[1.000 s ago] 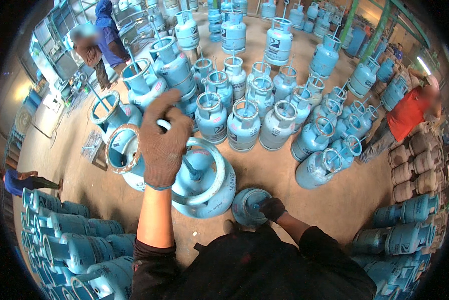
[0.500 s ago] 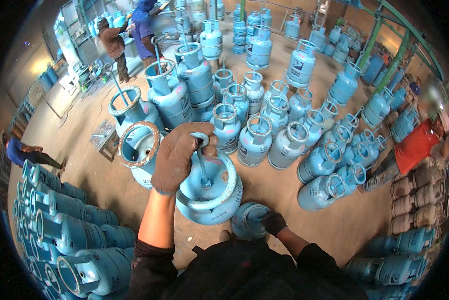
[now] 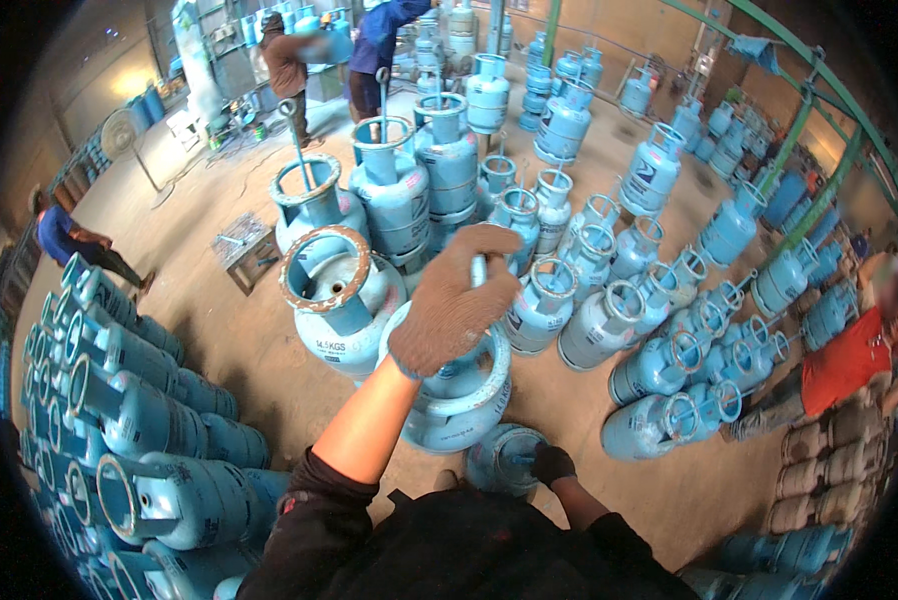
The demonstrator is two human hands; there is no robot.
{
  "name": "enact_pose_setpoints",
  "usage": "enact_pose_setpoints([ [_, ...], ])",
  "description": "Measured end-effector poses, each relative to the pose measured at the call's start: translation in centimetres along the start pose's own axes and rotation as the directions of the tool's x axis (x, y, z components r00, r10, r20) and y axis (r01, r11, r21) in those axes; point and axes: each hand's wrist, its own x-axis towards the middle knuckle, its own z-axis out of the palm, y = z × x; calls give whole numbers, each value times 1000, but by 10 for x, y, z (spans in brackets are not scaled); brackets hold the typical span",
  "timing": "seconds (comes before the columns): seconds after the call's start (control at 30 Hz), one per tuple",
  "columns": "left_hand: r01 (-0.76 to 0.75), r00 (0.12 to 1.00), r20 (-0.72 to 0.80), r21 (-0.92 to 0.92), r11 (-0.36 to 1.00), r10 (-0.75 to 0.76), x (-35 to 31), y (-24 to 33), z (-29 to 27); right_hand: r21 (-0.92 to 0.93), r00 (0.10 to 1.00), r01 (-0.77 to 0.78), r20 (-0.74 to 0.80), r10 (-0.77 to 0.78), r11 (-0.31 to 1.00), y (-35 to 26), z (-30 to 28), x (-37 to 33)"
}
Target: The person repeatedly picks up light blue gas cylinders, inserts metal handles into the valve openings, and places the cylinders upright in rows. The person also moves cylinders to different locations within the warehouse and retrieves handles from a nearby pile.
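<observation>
My left hand (image 3: 459, 300), in a brown work glove, is closed around the ringed upper end of a metal rod (image 3: 479, 268). The rod stands inside the collar of a light-blue gas cylinder (image 3: 454, 428) in front of me; glove and forearm hide part of that collar. Lower right, my right hand (image 3: 554, 465), in a dark glove, is closed at the right side of a small round blue vessel (image 3: 504, 458) near my feet. What its fingers grip is hidden. Left of my hand stands a cylinder with a rusty collar (image 3: 324, 280) and no rod.
Many blue cylinders, several with ringed rods, stand ahead and right. Stacked cylinders (image 3: 159, 400) lie along the left, brown ones (image 3: 824, 470) at right. A small metal table (image 3: 244, 250) and a fan (image 3: 119, 135) stand left. Several people work around, one in red (image 3: 849, 365).
The view has swung left, so the surroundings sit farther right in it. My left hand has turned on the rod's ring and now covers most of it. My right hand stays beside the vessel.
</observation>
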Motion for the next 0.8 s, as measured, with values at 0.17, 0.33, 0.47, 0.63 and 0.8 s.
enact_pose_setpoints([
  [0.17, 88, 958, 287, -357, 930, 20, 8, -10, -29, -28, 969, -134, 207, 137, 991, 0, -33, 4],
  [0.33, 20, 999, -20, -293, 956, -27, -10, -16, -26, -39, 993, -102, -56, 100, 994, -20, -34, -30],
  [0.47, 37, 956, 266, -528, 849, 124, -3, -16, -37, 128, 961, -278, 48, 274, 952, -11, -29, -13],
  [0.63, -99, 980, -175, -13, 995, 95, -11, -2, -15, -181, 979, -27, 194, 62, 983, 1, -29, -4],
  [0.8, -164, 937, -184, 519, 839, 297, -26, 5, -6, -217, 996, 67, -48, -79, 974, -5, -19, -32],
])
